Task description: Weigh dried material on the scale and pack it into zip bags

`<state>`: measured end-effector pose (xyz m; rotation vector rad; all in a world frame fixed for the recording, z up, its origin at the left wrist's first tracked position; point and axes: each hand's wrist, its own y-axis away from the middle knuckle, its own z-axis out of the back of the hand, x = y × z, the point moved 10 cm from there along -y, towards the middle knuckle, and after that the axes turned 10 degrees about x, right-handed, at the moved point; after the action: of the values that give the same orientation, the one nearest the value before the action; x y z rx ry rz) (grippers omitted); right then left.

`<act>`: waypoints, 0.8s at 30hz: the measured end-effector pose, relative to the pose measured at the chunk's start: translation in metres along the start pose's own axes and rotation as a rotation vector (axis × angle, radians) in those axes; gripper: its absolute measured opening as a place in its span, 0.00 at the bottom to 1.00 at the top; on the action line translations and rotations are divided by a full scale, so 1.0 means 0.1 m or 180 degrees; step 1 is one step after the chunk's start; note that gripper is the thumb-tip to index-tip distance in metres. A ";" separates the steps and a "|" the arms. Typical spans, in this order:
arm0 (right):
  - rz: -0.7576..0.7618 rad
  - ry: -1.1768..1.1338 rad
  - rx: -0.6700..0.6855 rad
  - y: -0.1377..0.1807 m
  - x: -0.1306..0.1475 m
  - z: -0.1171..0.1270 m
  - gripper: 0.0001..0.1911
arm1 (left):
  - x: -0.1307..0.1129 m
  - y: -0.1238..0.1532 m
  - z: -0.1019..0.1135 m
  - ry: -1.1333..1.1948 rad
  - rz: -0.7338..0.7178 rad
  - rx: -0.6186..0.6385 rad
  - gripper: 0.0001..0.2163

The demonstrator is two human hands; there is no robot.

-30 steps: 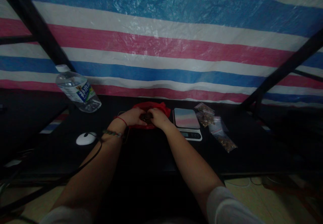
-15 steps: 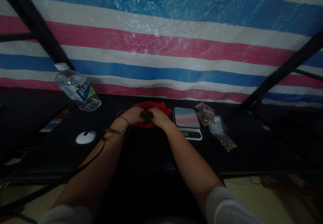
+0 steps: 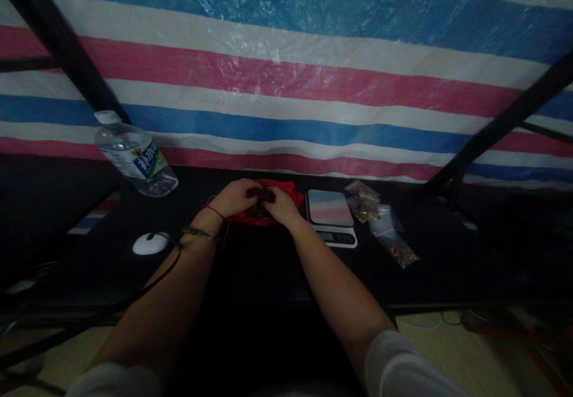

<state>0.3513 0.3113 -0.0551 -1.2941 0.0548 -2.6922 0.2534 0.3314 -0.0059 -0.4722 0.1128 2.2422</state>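
My left hand (image 3: pixel 233 197) and my right hand (image 3: pixel 278 203) meet over a red plastic bag (image 3: pixel 292 193) at the back middle of the dark table (image 3: pixel 268 271). Both hands are closed on a dark brown clump (image 3: pixel 261 194) of small pieces held between the fingertips, just above the bag. A red string and a beaded band circle my left wrist. What lies inside the bag is hidden by my hands.
A small digital scale (image 3: pixel 332 215) stands right of the bag. Small clear zip bags of brown bits (image 3: pixel 389 233) lie further right. A water bottle (image 3: pixel 132 154) leans at the back left, a white mouse (image 3: pixel 148 244) lies nearer. A striped tarp (image 3: pixel 286 74) backs the table.
Both hands have lifted slightly off the red bag, bringing the dark clump up between the fingertips. Everything else on the table stays put.
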 end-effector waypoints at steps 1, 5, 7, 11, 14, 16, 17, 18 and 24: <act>0.0014 -0.0028 -0.0006 0.00 0.00 0.00 0.17 | -0.02 0.00 0.00 0.0042 -0.0052 -0.0013 0.17; 0.0046 -0.0044 0.0017 -0.01 0.00 -0.01 0.16 | -0.06 0.03 0.06 0.0249 -0.0206 -0.0220 0.18; 0.0041 -0.0062 0.0001 -0.01 0.01 -0.01 0.16 | -0.05 0.04 0.08 0.0392 -0.0238 -0.0309 0.20; 0.0019 -0.0047 0.0076 0.00 0.02 -0.05 0.17 | -0.02 0.03 0.03 0.0589 -0.0240 -0.0230 0.21; 0.0052 0.0017 0.0106 0.02 0.04 -0.06 0.20 | 0.00 0.02 0.01 0.0708 -0.0258 -0.0226 0.21; 0.0084 0.0016 0.0113 0.02 0.05 -0.07 0.22 | 0.02 0.02 0.01 0.0821 -0.0266 -0.0248 0.21; 0.0068 0.0018 0.0099 0.02 0.05 -0.06 0.23 | 0.02 0.02 0.02 0.0849 -0.0252 -0.0267 0.21; 0.0027 0.0024 0.0071 0.02 0.03 -0.05 0.22 | 0.03 0.02 0.03 0.0852 -0.0230 -0.0294 0.21; -0.0054 -0.0019 -0.0121 0.03 -0.01 0.00 0.25 | 0.01 0.04 0.09 0.0927 -0.0269 -0.0458 0.24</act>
<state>0.3525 0.3088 -0.0563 -1.3192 0.0954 -2.7141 0.2474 0.3317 0.0015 -0.8647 0.0802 2.0953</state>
